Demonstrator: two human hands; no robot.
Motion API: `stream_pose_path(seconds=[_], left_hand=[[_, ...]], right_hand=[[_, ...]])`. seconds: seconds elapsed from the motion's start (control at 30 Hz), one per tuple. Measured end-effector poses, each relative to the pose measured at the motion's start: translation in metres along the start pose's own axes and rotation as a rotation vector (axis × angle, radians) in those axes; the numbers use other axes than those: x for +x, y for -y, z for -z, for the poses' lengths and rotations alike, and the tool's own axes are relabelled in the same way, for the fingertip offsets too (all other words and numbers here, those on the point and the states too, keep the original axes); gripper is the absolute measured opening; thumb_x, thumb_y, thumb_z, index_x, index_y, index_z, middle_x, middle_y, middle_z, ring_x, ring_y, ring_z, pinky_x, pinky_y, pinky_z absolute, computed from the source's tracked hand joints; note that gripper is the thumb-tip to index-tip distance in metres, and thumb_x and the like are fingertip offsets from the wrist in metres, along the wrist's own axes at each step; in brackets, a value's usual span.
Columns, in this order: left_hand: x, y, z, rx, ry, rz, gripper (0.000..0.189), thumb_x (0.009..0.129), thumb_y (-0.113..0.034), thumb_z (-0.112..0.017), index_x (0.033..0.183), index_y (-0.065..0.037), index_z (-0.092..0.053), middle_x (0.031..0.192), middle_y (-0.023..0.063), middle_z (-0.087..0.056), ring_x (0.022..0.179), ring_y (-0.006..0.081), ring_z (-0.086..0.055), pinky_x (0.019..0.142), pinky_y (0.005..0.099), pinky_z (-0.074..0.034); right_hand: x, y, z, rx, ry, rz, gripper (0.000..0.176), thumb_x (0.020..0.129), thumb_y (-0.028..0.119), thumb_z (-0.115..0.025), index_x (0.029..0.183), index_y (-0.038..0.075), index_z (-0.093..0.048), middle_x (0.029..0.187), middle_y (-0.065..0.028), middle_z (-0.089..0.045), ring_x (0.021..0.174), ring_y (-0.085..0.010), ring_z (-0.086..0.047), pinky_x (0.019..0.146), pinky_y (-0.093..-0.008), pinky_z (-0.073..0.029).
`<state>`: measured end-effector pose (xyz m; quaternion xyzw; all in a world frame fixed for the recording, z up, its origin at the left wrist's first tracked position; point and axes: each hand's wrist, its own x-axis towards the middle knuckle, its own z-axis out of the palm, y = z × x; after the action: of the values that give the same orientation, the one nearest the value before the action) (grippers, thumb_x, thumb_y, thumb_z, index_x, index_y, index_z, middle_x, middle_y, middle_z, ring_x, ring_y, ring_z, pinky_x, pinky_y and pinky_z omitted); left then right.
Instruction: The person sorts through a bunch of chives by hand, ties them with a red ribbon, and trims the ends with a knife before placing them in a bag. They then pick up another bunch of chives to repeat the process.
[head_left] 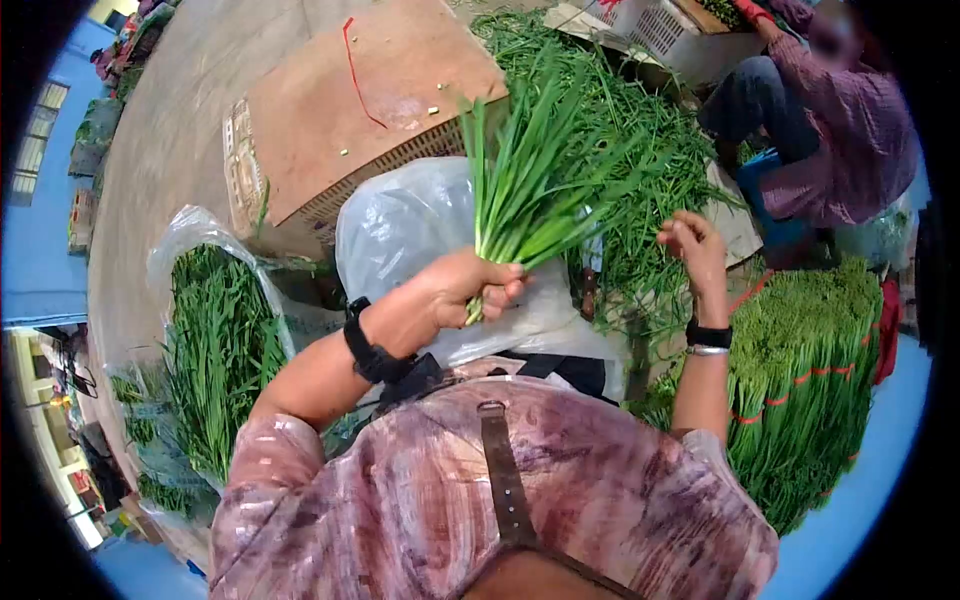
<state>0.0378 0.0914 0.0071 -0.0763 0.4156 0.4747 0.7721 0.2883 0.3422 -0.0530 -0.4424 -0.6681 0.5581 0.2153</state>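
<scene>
My left hand (pixel 474 288) is closed round the lower stalks of a bunch of long green leaves (pixel 535 180), which fans upward over a clear plastic sheet (pixel 400 215) across my lap. To the right, my right hand (pixel 695 245) is raised with its fingers curled together; whether anything small is between them cannot be made out. It hangs over the edge of a large heap of loose green stalks (pixel 640 170). Between the two hands lies a knife (pixel 592 255), blade up, partly covered by leaves.
A cardboard-topped crate (pixel 370 100) stands ahead. At left is a plastic bag of greens (pixel 215 340). Bundles tied with red bands (pixel 800 400) lie at right. Another person (pixel 840 130) crouches at upper right beside a white crate (pixel 660 35).
</scene>
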Motion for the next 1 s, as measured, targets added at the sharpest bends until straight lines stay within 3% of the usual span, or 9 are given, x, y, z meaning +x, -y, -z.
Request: stream_pose_path(seconds=[0.1, 0.13, 0.2, 0.33, 0.4, 0.47, 0.67, 0.83, 1.0], left_hand=[[-0.004, 0.010, 0.006, -0.041, -0.101, 0.058, 0.017, 0.089, -0.006, -0.050, 0.104, 0.003, -0.051, 0.071, 0.0064, -0.055, 0.045, 0.0039, -0.035, 0.037, 0.0170, -0.024], [-0.004, 0.011, 0.021, -0.193, 0.136, 0.125, 0.019, 0.089, -0.004, -0.049, 0.106, 0.003, -0.050, 0.078, 0.0098, -0.058, 0.049, 0.0059, -0.042, 0.037, 0.0173, -0.030], [-0.007, 0.018, 0.020, -0.107, 0.003, 0.072, 0.012, 0.091, -0.006, -0.047, 0.098, 0.004, -0.050, 0.069, 0.0051, -0.052, 0.046, 0.0050, -0.034, 0.038, 0.0182, -0.027], [-0.020, 0.021, 0.012, 0.030, -0.146, -0.004, 0.012, 0.092, -0.007, -0.046, 0.095, 0.003, -0.051, 0.066, 0.0029, -0.049, 0.046, 0.0045, -0.031, 0.039, 0.0187, -0.025], [-0.025, 0.021, 0.013, 0.029, -0.161, 0.024, 0.012, 0.091, -0.010, -0.049, 0.095, 0.001, -0.051, 0.066, 0.0027, -0.050, 0.045, 0.0046, -0.032, 0.038, 0.0183, -0.025], [-0.044, 0.024, -0.004, -0.027, -0.330, -0.088, 0.014, 0.090, -0.013, -0.052, 0.093, 0.000, -0.051, 0.066, 0.0025, -0.049, 0.045, 0.0046, -0.033, 0.037, 0.0180, -0.024], [-0.057, 0.030, 0.028, 0.079, -0.247, -0.067, 0.017, 0.089, -0.017, -0.056, 0.091, -0.002, -0.050, 0.067, 0.0030, -0.050, 0.045, 0.0046, -0.034, 0.036, 0.0178, -0.024], [-0.089, 0.026, 0.054, 0.235, 0.020, 0.007, 0.016, 0.089, -0.016, -0.056, 0.092, -0.003, -0.049, 0.068, 0.0050, -0.050, 0.046, 0.0048, -0.036, 0.036, 0.0178, -0.024], [-0.096, 0.031, 0.052, 0.012, -0.112, 0.044, 0.013, 0.088, -0.010, -0.056, 0.093, -0.001, -0.048, 0.068, 0.0066, -0.049, 0.046, 0.0056, -0.035, 0.037, 0.0185, -0.023]], right_hand=[[-0.003, 0.043, -0.018, 0.021, -0.193, 0.187, 0.023, 0.085, 0.007, -0.055, 0.105, -0.005, -0.057, 0.087, -0.0098, -0.064, 0.072, -0.0128, -0.061, 0.066, -0.0244, -0.050], [-0.007, 0.053, -0.023, -0.027, -0.214, 0.261, 0.024, 0.085, 0.006, -0.056, 0.106, -0.004, -0.057, 0.088, -0.0099, -0.064, 0.073, -0.0131, -0.061, 0.067, -0.0252, -0.050], [-0.015, 0.068, -0.032, -0.154, -0.182, 0.445, 0.028, 0.083, 0.007, -0.058, 0.109, -0.002, -0.056, 0.092, -0.0102, -0.065, 0.079, -0.0135, -0.061, 0.072, -0.0262, -0.049], [-0.052, 0.135, -0.080, -0.385, 0.330, 0.758, 0.049, 0.073, 0.006, -0.066, 0.120, 0.003, -0.052, 0.111, -0.0123, -0.060, 0.100, -0.0246, -0.059, 0.085, -0.0316, -0.047], [-0.064, 0.145, -0.116, -0.398, 0.596, 1.016, 0.068, 0.067, 0.018, -0.073, 0.127, 0.003, -0.045, 0.128, -0.0169, -0.047, 0.119, -0.0328, -0.046, 0.098, -0.0406, -0.039], [-0.072, 0.144, -0.153, -0.302, 0.809, 1.143, 0.091, 0.058, 0.032, -0.078, 0.133, 0.004, -0.037, 0.132, -0.0186, -0.042, 0.125, -0.0350, -0.039, 0.103, -0.0451, -0.031], [-0.075, 0.147, -0.197, -0.390, 1.046, 1.112, 0.092, 0.064, 0.033, -0.072, 0.139, 0.005, -0.026, 0.135, -0.0179, -0.039, 0.129, -0.0337, -0.034, 0.104, -0.0534, -0.024], [-0.082, 0.123, -0.222, -0.677, 0.893, 1.190, 0.077, 0.073, 0.026, -0.063, 0.139, 0.009, -0.027, 0.136, -0.0175, -0.038, 0.130, -0.0325, -0.033, 0.102, -0.0576, -0.023], [-0.091, 0.098, -0.234, -0.607, 0.673, 1.245, 0.079, 0.070, 0.020, -0.067, 0.139, 0.013, -0.029, 0.139, -0.0171, -0.035, 0.130, -0.0324, -0.033, 0.101, -0.0604, -0.022]])
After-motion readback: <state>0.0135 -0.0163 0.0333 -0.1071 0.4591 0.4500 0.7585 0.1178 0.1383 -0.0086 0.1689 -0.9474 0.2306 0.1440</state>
